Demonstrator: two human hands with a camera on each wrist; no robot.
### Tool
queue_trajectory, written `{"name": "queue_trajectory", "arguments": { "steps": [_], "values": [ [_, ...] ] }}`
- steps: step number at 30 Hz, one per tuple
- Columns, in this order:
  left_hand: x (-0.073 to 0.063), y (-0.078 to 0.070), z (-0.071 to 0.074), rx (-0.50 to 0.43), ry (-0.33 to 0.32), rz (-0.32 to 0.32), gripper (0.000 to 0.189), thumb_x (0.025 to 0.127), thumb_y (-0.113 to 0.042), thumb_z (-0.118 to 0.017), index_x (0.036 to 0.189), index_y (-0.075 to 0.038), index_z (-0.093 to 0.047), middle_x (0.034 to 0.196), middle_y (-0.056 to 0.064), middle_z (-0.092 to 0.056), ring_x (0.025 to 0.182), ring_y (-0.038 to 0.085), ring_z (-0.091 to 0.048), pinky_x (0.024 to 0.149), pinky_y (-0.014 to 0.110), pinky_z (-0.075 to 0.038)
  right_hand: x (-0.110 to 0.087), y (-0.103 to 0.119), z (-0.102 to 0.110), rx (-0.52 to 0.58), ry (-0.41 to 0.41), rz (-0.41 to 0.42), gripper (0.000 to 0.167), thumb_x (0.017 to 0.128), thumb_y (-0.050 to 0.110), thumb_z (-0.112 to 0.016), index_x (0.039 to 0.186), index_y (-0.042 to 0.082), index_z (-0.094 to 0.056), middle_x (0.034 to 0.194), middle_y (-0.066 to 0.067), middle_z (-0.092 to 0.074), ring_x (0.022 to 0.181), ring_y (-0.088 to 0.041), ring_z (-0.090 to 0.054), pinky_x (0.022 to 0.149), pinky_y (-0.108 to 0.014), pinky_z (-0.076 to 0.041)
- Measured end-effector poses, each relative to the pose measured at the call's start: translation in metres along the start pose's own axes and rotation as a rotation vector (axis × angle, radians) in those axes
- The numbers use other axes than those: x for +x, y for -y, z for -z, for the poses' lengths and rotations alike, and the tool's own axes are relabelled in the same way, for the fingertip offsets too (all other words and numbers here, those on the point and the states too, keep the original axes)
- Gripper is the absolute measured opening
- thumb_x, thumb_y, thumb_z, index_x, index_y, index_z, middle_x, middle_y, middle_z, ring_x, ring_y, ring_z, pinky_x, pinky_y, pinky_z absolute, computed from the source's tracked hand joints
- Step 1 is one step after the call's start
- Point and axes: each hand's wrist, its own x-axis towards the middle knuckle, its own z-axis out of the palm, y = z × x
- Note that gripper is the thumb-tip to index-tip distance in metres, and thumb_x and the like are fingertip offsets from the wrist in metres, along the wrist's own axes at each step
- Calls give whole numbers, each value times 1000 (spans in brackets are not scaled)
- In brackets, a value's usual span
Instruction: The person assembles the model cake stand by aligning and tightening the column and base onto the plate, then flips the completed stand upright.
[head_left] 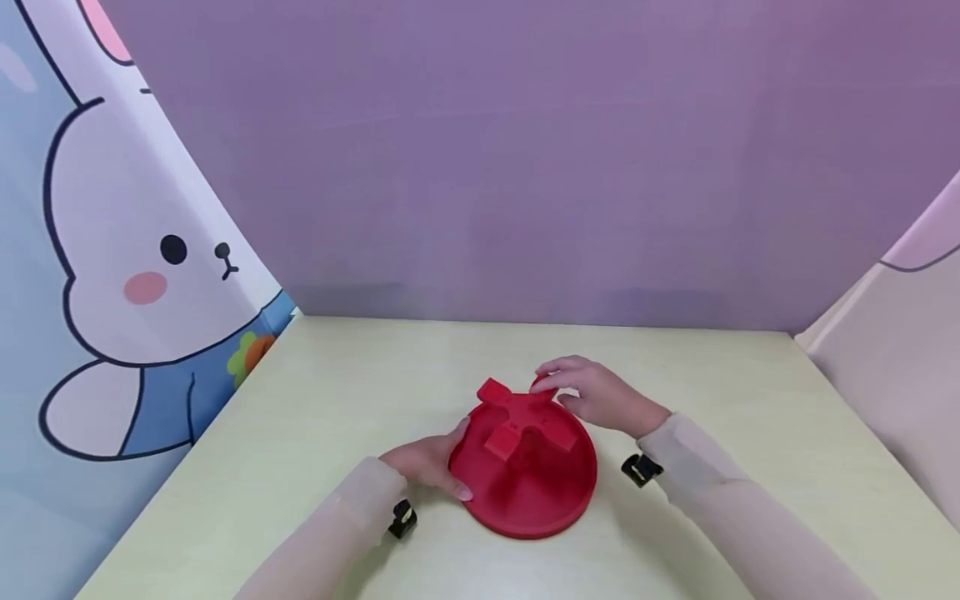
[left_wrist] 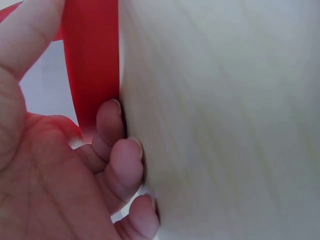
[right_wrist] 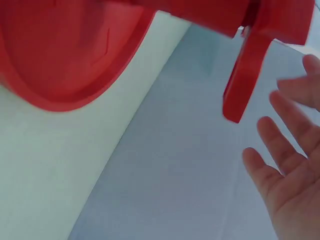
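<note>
A red stand (head_left: 525,508) with a round, dish-like base and a raised cross-shaped top (head_left: 521,417) sits on the table. My left hand (head_left: 429,462) grips the base's left rim, thumb at the near side. In the left wrist view, its curled fingers (left_wrist: 117,165) lie low at the red rim (left_wrist: 95,60), close to the tabletop. On the far right side, my right hand (head_left: 600,393) is held by one arm of the cross, its fingertips overlapping that arm's end in the head view. The right wrist view shows loosely spread fingers (right_wrist: 277,142) beside a red arm (right_wrist: 245,80).
The pale wooden table (head_left: 360,375) ends at a purple backdrop (head_left: 525,167). A cloth with a cartoon rabbit (head_left: 112,233) hangs at the left, and a pale panel (head_left: 892,333) stands at the right. Both wrists carry small black devices (head_left: 642,469).
</note>
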Motion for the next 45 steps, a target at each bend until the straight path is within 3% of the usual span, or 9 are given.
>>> {"name": "queue_trajectory", "arguments": {
  "steps": [4, 10, 13, 19, 31, 40, 45],
  "values": [
    [1, 0, -1, 9, 9, -17, 113, 72, -23, -85, 154, -6, -9, 143, 11, -39, 130, 34, -35, 94, 47, -46, 3, -2, 1, 28, 99, -64, 34, 80, -10, -69, 110, 6, -72, 121, -19, -59, 113, -37, -53, 79, -41, -55],
    [4, 0, -2, 9, 18, -9, 114, 71, -24, -85, 154, -8, -9, 143, 10, -39, 130, 33, -35, 93, 47, -46, 6, -5, 0, 70, 174, -46, 31, 83, -11, -65, 104, 9, -76, 121, -19, -59, 115, -37, -52, 81, -33, -54],
    [5, -1, -2, 6, 26, -12, 114, 72, -24, -85, 154, -8, -9, 142, 10, -40, 129, 33, -36, 92, 46, -47, 6, -6, 0, 52, 201, -28, 30, 83, -10, -65, 104, 9, -76, 120, -19, -60, 115, -37, -51, 84, -36, -54],
    [6, -3, -2, 7, 35, -27, 113, 72, -23, -85, 154, -7, -8, 141, 9, -40, 128, 31, -37, 93, 44, -47, 6, -7, -2, 12, 203, -22, 29, 83, -8, -67, 104, 10, -76, 117, -17, -62, 112, -35, -53, 87, -41, -52],
    [6, 1, 0, 40, 22, -15, 113, 72, -25, -85, 154, -8, -9, 144, 10, -39, 131, 32, -35, 96, 47, -45, 4, -2, -6, 61, 229, -127, 32, 81, -7, -69, 111, 6, -73, 105, -8, -63, 97, -24, -58, 72, -22, -53],
    [4, 4, -1, 31, 9, 9, 114, 71, -26, -86, 155, -11, -9, 147, 11, -37, 135, 34, -31, 97, 49, -43, 1, 10, -11, -76, 221, -118, 35, 81, 5, -74, 115, 6, -70, 98, -2, -64, 81, -10, -57, 67, -20, -51],
    [-1, 6, 0, 35, 1, 15, 115, 71, -26, -86, 155, -9, -9, 148, 11, -35, 134, 34, -31, 97, 49, -43, 1, 17, -15, -137, 220, -117, 36, 82, 13, -74, 117, 8, -69, 98, -2, -66, 81, -11, -59, 67, -21, -51]
  ]
}}
